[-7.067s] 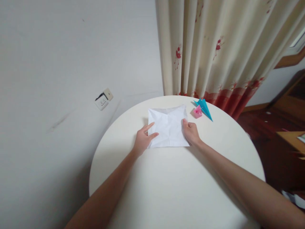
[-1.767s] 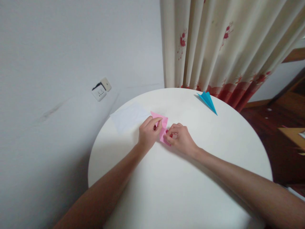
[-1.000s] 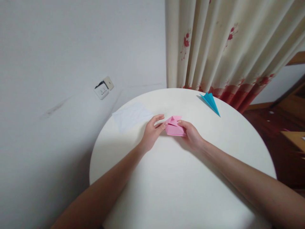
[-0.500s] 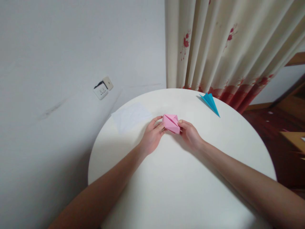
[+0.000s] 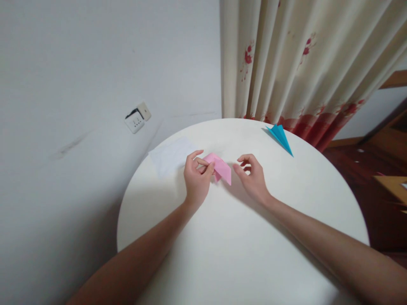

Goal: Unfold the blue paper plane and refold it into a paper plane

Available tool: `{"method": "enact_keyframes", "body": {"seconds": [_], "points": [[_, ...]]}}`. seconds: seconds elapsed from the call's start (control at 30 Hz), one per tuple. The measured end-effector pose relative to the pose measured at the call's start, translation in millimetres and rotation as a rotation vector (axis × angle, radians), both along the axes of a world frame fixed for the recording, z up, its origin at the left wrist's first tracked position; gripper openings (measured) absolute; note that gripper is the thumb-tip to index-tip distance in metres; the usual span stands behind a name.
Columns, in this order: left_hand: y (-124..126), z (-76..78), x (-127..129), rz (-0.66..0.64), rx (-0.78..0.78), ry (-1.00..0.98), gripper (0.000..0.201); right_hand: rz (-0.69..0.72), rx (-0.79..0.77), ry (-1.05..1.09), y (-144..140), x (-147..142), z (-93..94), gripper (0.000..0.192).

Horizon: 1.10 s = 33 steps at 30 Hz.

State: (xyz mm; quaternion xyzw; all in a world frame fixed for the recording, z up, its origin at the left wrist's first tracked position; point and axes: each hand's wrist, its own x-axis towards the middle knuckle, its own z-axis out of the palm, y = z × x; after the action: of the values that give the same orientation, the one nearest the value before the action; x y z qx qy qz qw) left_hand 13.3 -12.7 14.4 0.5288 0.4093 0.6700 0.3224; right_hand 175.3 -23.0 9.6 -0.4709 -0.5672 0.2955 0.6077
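A folded pink paper [image 5: 220, 168] is pinched in the grip of the left hand [image 5: 196, 183], between thumb and fingers, and is held just above the middle of the round white bench [image 5: 241, 237]. The right hand [image 5: 252, 179] is released, its fingers loosely curled, just beside the paper's free corner without touching it. A white sheet [image 5: 171, 155] lies flat near the left hand. A blue folded paper [image 5: 280, 136] rests well apart at the far edge, before the curtain [image 5: 295, 63].

The round white table [image 5: 241, 254] carries three paper things: one folded pink paper piece [image 5: 221, 168], one flat white paper sheet [image 5: 170, 155], one folded blue paper dart [image 5: 280, 136].
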Motion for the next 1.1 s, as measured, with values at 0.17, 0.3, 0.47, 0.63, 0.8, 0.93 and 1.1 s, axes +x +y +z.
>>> {"method": "enact_keyframes", "body": {"seconds": [0.17, 0.3, 0.47, 0.63, 0.8, 0.93, 1.1], "points": [[-6, 4.5, 2, 0.061, -0.075, 0.017, 0.047, 0.058, 0.287, -0.533, -19, -8, 5.1, 0.024], [-12, 5.9, 5, -0.009, -0.151, 0.076, 0.044, 0.08, 0.237, -0.716, -16, -9, -1.3, 0.034], [-13, 2.8, 6, -0.147, -0.143, 0.1, 0.038, 0.281, 0.122, -0.425, -9, -6, -6.6, 0.045], [-12, -0.2, 3, -0.133, -0.014, 0.377, 0.037, 0.572, -0.174, 0.129, -5, -10, -1.8, 0.039], [-13, 1.7, 1, -0.162, 0.103, 0.604, 0.055, 0.569, -0.359, 0.366, -5, -13, 2.6, 0.029], [-16, 5.3, 0, -0.222, 0.215, 0.661, 0.052, 0.496, -0.463, 0.49, -6, -15, 0.9, 0.019], [-14, 8.7, -2, -0.168, 0.252, 0.66, 0.041, 0.38, -0.518, 0.57, -5, -13, -2.7, 0.016]]}}
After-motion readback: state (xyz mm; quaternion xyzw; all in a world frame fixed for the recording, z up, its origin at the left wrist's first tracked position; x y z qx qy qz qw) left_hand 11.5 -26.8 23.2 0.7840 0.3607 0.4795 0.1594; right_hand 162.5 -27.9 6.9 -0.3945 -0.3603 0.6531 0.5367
